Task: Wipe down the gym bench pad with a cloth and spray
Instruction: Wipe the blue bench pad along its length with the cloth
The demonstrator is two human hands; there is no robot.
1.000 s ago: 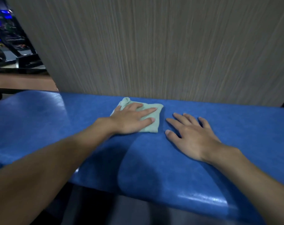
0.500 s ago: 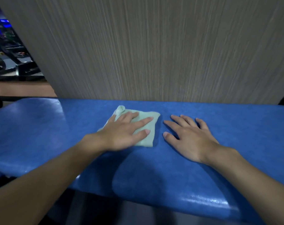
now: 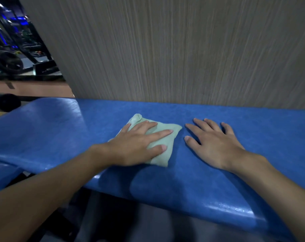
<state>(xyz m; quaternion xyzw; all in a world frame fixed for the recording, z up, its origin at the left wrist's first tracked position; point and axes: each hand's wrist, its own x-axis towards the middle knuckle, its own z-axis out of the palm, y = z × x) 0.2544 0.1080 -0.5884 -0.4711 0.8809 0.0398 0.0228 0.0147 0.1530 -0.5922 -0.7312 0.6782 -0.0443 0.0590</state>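
Folded cloth lay mid-pad on bench pad. Left hand pressed it flat, fingers straight, slightly spread; right hand flat just beside, fingers apart. Risk: cloth bunching or sliding out under uneven pressure. No spray bottle in view.

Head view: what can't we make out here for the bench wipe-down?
- Spray bottle: nowhere in the head view, so its location is unknown.
- Cloth: its near-left part is hidden under the left hand; the folds beneath are unseen.
- Bench pad: both ends are cut off by the frame edges; the sheen could be wetness or just gloss.
- Gym equipment, upper left: dark and blurred, not identifiable.
- Under the pad: too dark to see any support.
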